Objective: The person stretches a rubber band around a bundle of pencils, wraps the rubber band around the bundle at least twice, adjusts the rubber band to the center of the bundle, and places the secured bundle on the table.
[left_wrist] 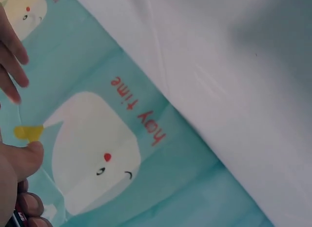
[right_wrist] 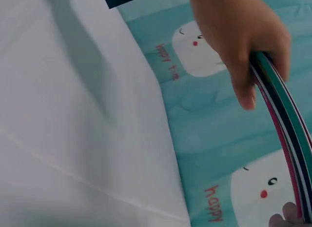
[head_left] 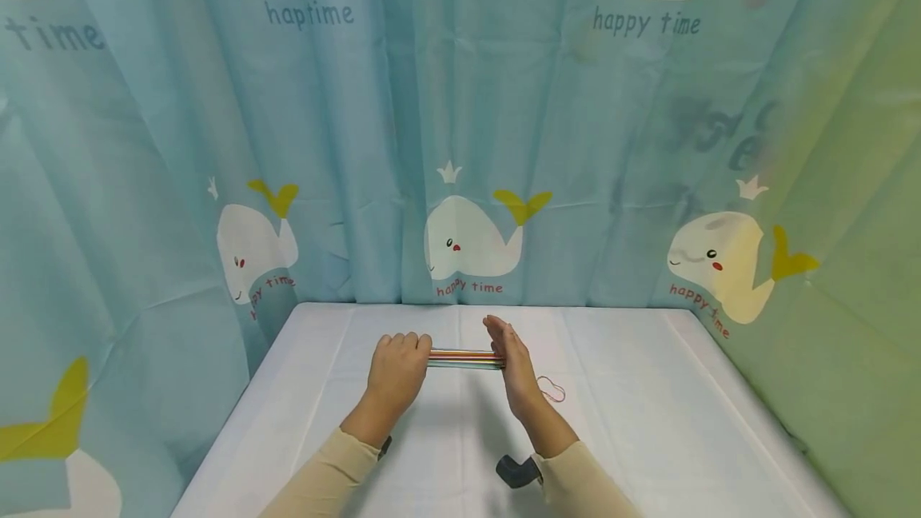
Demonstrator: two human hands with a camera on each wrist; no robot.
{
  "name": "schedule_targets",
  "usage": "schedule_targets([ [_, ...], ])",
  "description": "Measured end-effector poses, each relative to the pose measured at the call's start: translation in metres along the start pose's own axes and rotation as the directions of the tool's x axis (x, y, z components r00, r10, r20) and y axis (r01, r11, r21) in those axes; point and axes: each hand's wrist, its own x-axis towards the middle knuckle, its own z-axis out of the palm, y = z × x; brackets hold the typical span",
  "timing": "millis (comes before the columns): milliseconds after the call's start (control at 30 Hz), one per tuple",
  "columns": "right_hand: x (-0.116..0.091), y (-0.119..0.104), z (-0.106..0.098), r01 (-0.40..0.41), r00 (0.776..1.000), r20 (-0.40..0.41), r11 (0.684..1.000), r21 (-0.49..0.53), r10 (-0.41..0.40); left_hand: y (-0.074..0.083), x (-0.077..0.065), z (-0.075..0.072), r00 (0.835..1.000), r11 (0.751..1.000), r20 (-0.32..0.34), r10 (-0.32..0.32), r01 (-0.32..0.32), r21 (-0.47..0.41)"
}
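A bundle of slim striped pencils is held level above the white table, spanning the space between both hands. My left hand grips one end with its fingers curled round it. At the other end my right hand stands upright, fingers straight, its palm against the pencil tips. The right wrist view shows dark, teal, white and red stripes along the pencils, with the left hand round their far end. In the left wrist view, the bundle is mostly hidden by the left thumb and fingers.
A thin reddish rubber band lies on the white-covered table, just right of the right wrist. A black camera mount sits at that wrist. Blue-green curtains with whale prints stand behind and at both sides.
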Motion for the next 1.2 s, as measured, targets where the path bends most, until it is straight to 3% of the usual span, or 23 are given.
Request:
schedule_targets([
  [167, -0.001, 0.004, 0.009, -0.005, 1.0, 0.019, 0.998, -0.056, 0.007, 0.007, 0.0, 0.002, 1.0, 1.0, 0.011, 0.018, -0.018, 0.018],
  [367, -0.001, 0.008, 0.013, -0.007, 1.0, 0.002, 0.966, -0.258, 0.008, 0.01, -0.002, 0.002, 1.0, 1.0, 0.025, -0.001, 0.001, 0.017],
  [600, 0.003, 0.011, 0.009, 0.054, 0.992, -0.085, 0.926, -0.373, -0.092, 0.02, -0.002, -0.001, 0.996, 0.997, 0.068, 0.051, -0.048, -0.054],
  [667, 0.004, 0.013, 0.007, 0.074, 0.991, -0.065, 0.899, -0.432, -0.113, 0.022, -0.002, -0.002, 0.995, 0.996, 0.076, 0.062, -0.057, -0.062],
  [700, 0.004, 0.013, 0.006, 0.087, 0.991, -0.043, 0.869, -0.487, -0.124, 0.021, -0.002, -0.002, 0.995, 0.996, 0.077, 0.065, -0.06, -0.06],
  [733, 0.004, 0.013, 0.005, 0.102, 0.991, -0.011, 0.823, -0.559, -0.13, 0.021, -0.002, -0.002, 0.994, 0.996, 0.079, 0.068, -0.064, -0.056],
  [767, 0.003, 0.013, 0.003, 0.137, 0.988, 0.04, 0.753, -0.643, -0.146, 0.02, -0.002, -0.002, 0.994, 0.997, 0.084, 0.071, -0.067, -0.049],
  [800, 0.003, 0.013, 0.002, 0.197, 0.979, 0.11, 0.657, -0.728, -0.171, 0.018, -0.002, -0.002, 0.993, 0.996, 0.09, 0.076, -0.072, -0.043],
  [867, 0.001, 0.013, -0.001, 0.313, 0.948, 0.253, 0.408, -0.858, -0.196, 0.015, -0.002, -0.002, 0.99, 0.996, 0.108, 0.088, -0.085, -0.035],
  [933, -0.001, 0.012, -0.002, 0.412, 0.903, 0.377, 0.168, -0.895, -0.205, 0.014, -0.003, -0.001, 0.988, 0.994, 0.116, 0.104, -0.101, -0.032],
  [967, -0.002, 0.012, -0.001, 0.449, 0.88, 0.427, 0.072, -0.891, -0.211, 0.014, -0.003, -0.001, 0.988, 0.994, 0.111, 0.111, -0.108, -0.037],
  [1000, -0.002, 0.011, -0.001, 0.476, 0.858, 0.465, -0.001, -0.879, -0.219, 0.015, -0.003, -0.001, 0.987, 0.992, 0.103, 0.122, -0.118, -0.044],
  [1033, -0.003, 0.011, 0.001, 0.483, 0.848, 0.482, -0.056, -0.874, -0.219, 0.016, -0.003, 0.0, 0.987, 0.99, 0.09, 0.132, -0.127, -0.055],
  [1100, -0.002, 0.012, 0.003, 0.488, 0.83, 0.501, -0.119, -0.865, -0.245, 0.019, -0.002, 0.0, 0.987, 0.986, 0.05, 0.15, -0.146, -0.078],
  [1200, 0.0, 0.014, 0.005, 0.476, 0.814, 0.5, -0.154, -0.866, -0.294, 0.023, -0.001, -0.002, 0.987, 0.982, 0.005, 0.159, -0.158, -0.104],
])
